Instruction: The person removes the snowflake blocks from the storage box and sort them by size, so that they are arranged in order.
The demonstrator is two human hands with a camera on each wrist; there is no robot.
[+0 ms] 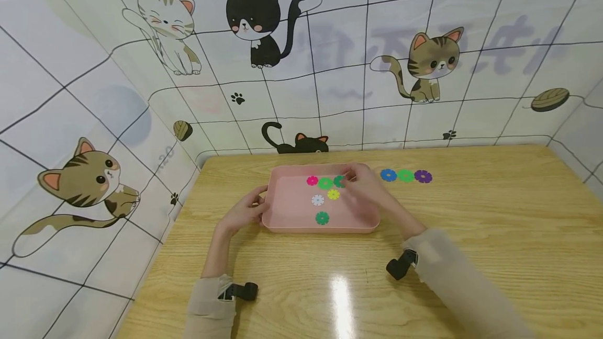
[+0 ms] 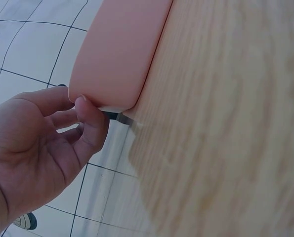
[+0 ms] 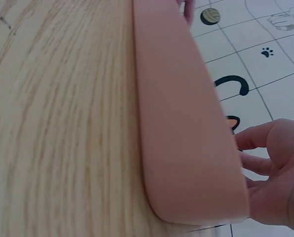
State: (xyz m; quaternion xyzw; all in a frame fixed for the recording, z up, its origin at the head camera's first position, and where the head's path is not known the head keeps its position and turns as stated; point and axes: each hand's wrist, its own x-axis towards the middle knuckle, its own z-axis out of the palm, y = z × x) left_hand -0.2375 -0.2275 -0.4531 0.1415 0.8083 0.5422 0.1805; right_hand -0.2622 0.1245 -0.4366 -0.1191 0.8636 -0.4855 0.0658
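A pink tray (image 1: 292,203) lies on the wooden table with several colourful notched plastic discs in it. At its left end my left hand (image 1: 242,212) holds the tray's side, thumb and fingers around the corner in the left wrist view. My right hand (image 1: 367,186) reaches over the right part of the tray, its bent fingertips on the edge of a dark green notched disc (image 1: 338,181). Beside that disc are a light green disc (image 1: 325,183) and a pink disc (image 1: 312,180). Nearer me are a yellow disc (image 1: 333,194), a white disc (image 1: 317,200) and another green disc (image 1: 322,218). The tray wall hides the right fingertips in the right wrist view.
Right of the tray, a blue disc (image 1: 388,175), a green disc (image 1: 406,176) and a purple disc (image 1: 423,176) lie in a row on the table (image 1: 471,213). A wall (image 1: 344,82) with cat drawings stands behind the table and along its left side.
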